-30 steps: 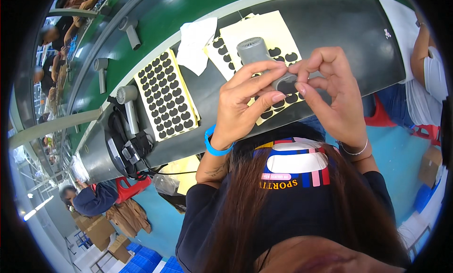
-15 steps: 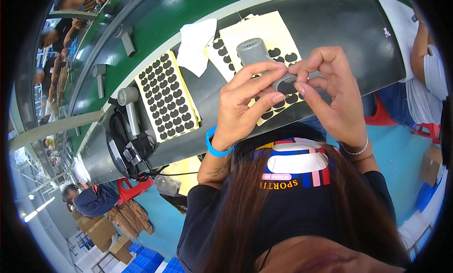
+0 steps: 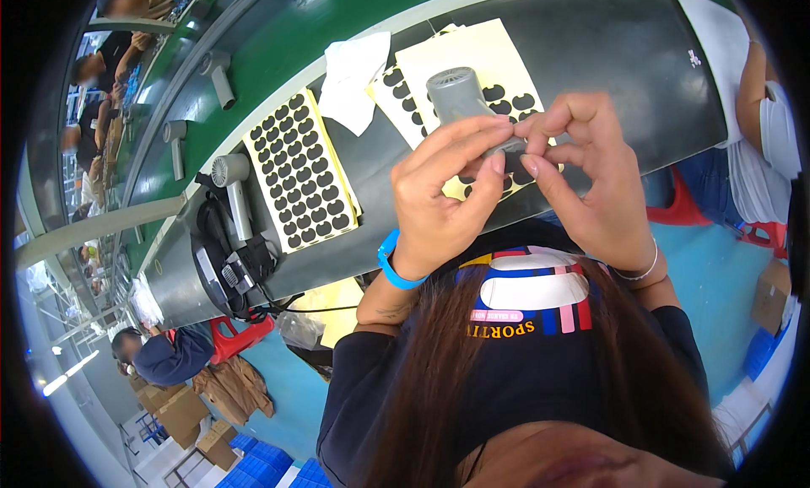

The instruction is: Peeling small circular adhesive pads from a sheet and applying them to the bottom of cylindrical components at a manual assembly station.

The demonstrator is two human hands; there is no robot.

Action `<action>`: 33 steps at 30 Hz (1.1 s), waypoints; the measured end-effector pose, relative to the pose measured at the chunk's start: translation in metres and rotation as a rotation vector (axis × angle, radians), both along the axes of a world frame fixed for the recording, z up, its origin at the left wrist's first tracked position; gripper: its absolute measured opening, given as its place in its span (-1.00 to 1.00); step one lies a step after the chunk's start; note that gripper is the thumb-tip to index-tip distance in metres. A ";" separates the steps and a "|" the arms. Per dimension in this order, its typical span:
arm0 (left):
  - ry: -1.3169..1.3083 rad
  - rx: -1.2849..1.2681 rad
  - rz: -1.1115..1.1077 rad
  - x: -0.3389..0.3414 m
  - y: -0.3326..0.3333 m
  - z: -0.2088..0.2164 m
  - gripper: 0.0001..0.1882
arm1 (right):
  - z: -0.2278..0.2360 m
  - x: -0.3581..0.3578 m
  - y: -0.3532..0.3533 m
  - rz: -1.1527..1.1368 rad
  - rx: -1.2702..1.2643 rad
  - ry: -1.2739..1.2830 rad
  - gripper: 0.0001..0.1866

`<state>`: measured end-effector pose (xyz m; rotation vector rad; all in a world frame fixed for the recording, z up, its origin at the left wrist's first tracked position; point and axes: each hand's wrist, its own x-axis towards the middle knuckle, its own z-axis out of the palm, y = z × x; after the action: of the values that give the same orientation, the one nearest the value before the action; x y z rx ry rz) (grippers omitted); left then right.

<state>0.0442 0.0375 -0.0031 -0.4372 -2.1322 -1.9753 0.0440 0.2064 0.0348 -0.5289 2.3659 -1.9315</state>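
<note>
Clamped in left hand (image 3: 443, 183): grey dryer (image 3: 466, 107), round vented head (image 3: 451, 76); hold of right hand (image 3: 597, 172) unclear

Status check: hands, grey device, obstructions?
Left hand holding grey device, near end; right hand at same end. Sticker sheet behind. Hands partly hide device; nothing else blocking.

Head view: left fisheye of the worn pair, picture upright, aimed steeply down over the wearer's own shirt (image 3: 515, 378). Left hand (image 3: 439, 188) and right hand (image 3: 595, 184) at close range, above and right of frame centre. Table (image 3: 624, 58) runs obliquely across the upper half; floor (image 3: 704, 264) at both sides, farther off. Very wide field, straight edges curving toward the rim
</note>
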 end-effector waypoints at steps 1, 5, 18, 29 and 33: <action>0.022 -0.032 0.038 0.001 0.001 0.000 -0.74 | 0.000 0.000 0.000 0.003 0.005 -0.004 -0.62; 0.085 -0.101 0.094 0.003 0.005 0.001 -0.75 | -0.001 0.001 -0.002 -0.015 0.031 0.007 -0.63; 0.209 -0.241 0.135 0.002 0.014 0.003 -0.77 | -0.005 0.003 -0.003 -0.196 0.194 0.240 -0.60; 0.175 -0.284 0.142 0.007 0.009 0.001 -0.79 | 0.000 0.001 0.000 -0.152 0.498 0.393 -0.51; 0.064 -0.108 0.110 0.000 0.001 0.007 -0.79 | -0.003 -0.014 0.011 -0.149 0.424 0.364 -0.53</action>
<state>0.0447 0.0382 0.0037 -0.3864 -2.1808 -1.7697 0.0302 0.2178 0.0319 -0.7353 3.0064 -1.3987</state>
